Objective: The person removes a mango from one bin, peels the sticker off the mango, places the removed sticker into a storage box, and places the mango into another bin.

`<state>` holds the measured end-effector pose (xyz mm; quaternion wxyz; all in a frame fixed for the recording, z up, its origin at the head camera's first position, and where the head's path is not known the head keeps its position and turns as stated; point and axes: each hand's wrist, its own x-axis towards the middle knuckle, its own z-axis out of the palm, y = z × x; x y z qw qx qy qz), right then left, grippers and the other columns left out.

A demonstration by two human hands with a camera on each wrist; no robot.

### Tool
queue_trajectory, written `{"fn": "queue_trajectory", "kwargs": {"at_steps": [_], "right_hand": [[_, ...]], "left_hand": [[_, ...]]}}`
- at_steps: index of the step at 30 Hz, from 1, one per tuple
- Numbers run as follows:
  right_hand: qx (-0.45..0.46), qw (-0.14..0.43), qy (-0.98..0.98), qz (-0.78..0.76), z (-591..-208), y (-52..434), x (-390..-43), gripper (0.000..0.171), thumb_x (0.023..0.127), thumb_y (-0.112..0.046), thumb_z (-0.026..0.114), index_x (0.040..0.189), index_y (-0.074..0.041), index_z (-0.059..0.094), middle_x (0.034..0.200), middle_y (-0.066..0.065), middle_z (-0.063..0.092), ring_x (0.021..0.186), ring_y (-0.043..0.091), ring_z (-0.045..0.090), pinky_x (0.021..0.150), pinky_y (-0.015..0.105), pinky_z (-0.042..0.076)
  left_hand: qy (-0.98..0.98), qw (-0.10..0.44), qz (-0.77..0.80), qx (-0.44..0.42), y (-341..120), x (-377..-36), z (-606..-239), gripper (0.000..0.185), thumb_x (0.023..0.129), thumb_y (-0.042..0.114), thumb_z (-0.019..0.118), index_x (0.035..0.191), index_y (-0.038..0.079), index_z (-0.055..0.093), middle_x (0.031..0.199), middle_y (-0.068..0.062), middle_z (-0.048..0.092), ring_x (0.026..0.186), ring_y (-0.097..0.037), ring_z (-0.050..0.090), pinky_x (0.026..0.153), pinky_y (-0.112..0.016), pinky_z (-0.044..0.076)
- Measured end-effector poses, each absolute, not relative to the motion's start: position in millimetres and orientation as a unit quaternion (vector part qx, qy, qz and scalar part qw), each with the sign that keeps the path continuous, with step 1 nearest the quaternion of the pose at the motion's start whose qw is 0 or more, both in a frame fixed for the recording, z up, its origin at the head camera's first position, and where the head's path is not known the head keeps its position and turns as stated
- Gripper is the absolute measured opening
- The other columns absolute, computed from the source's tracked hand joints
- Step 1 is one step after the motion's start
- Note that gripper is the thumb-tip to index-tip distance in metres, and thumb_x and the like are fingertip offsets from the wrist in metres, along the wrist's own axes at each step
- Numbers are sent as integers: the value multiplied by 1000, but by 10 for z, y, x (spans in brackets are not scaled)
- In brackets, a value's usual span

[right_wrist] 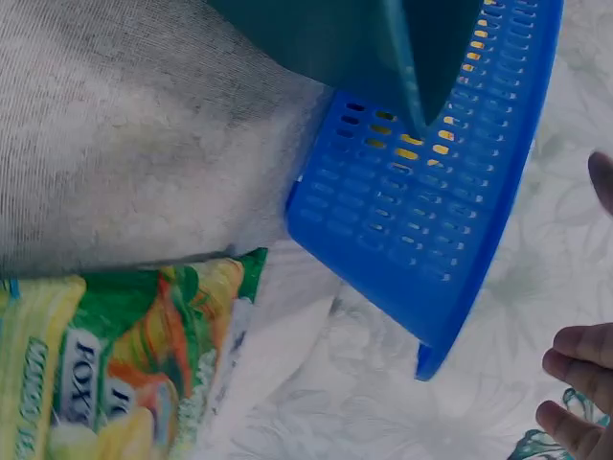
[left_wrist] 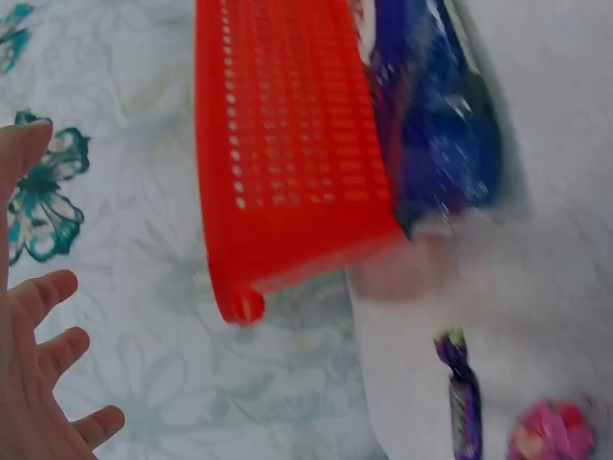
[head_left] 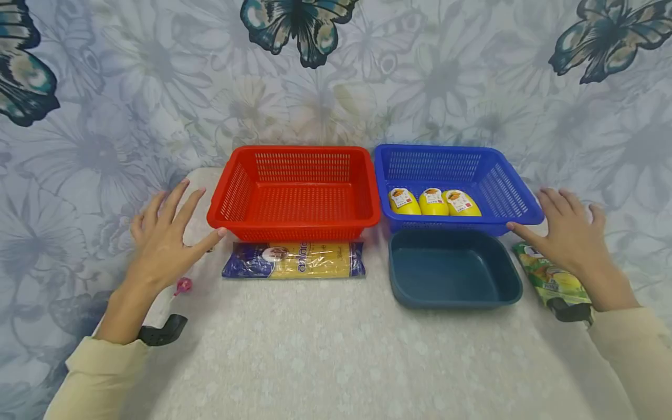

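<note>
Head view: left hand [head_left: 167,230] spread flat, fingers straight, thumb tip at red basket [head_left: 294,189] corner, holding nothing. Right hand [head_left: 567,230] likewise spread, thumb touching blue basket [head_left: 457,184] corner. Spaghetti pack [head_left: 294,260] lies before red basket, long axis left-right. Red basket holds nothing; blue holds three yellow packs [head_left: 433,202]; teal tray [head_left: 454,268] bare.

Left wrist: fingers [left_wrist: 43,355] splayed beside red basket [left_wrist: 287,153]; candy [left_wrist: 464,407] on cloth.

Right wrist: fingertips [right_wrist: 579,383] near blue basket [right_wrist: 431,220]; green pouch [right_wrist: 115,364] lies close.
</note>
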<state>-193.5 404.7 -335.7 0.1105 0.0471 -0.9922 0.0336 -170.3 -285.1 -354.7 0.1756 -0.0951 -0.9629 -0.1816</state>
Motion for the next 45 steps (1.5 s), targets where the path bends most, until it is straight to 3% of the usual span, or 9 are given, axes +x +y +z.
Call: {"fn": "queue_trajectory", "kwargs": {"at_steps": [3, 7, 14, 22, 32, 45], "right_hand": [[40, 118, -991, 42, -3357, 4090, -1974, 91, 94, -64, 52, 151, 4, 32, 149, 32, 34, 138, 52, 23, 103, 78, 9], [35, 112, -991, 64, -3392, 4149, -2018, 87, 95, -61, 53, 150, 5, 35, 148, 33, 35, 135, 55, 25, 100, 79, 13], [28, 99, -992, 79, -3434, 4246, -2066, 81, 97, -58, 53, 146, 5, 40, 145, 35, 37, 133, 57, 27, 97, 81, 15], [27, 81, -992, 89, -3446, 4283, -2158, 77, 97, -58, 53, 139, 5, 46, 142, 36, 40, 130, 58, 30, 90, 82, 18], [24, 45, -995, 92, -3458, 4325, -2170, 79, 99, -59, 48, 142, 7, 46, 145, 37, 39, 133, 58, 28, 94, 84, 12], [14, 23, -994, 109, -3479, 4316, -2179, 83, 100, -59, 47, 148, 7, 37, 148, 35, 35, 132, 61, 27, 94, 82, 17]], "left_hand": [[-944, 203, -233, -112, -2687, -1735, -3502, 80, 89, 55, 65, 156, 26, 35, 164, 0, 20, 146, -38, 14, 105, -72, 6], [-924, 213, -288, -136, -2455, -1794, -3434, 74, 88, 49, 69, 152, 24, 43, 159, -3, 29, 144, -34, 20, 109, -66, 5], [-909, 192, -322, -183, -2033, -1977, -3367, 72, 89, 51, 68, 152, 26, 43, 158, -1, 30, 145, -31, 19, 113, -63, 5], [-908, 160, -329, -205, -1568, -2215, -3353, 71, 89, 56, 66, 150, 26, 46, 154, -2, 34, 142, -30, 23, 109, -64, 17], [-904, 130, -322, -248, -1030, -2402, -3278, 73, 90, 59, 63, 151, 23, 45, 155, -2, 35, 142, -27, 26, 111, -59, 21], [-909, 84, -316, -259, -444, -2675, -3247, 72, 90, 65, 58, 150, 28, 45, 154, -2, 37, 142, -24, 28, 112, -55, 26]]}}
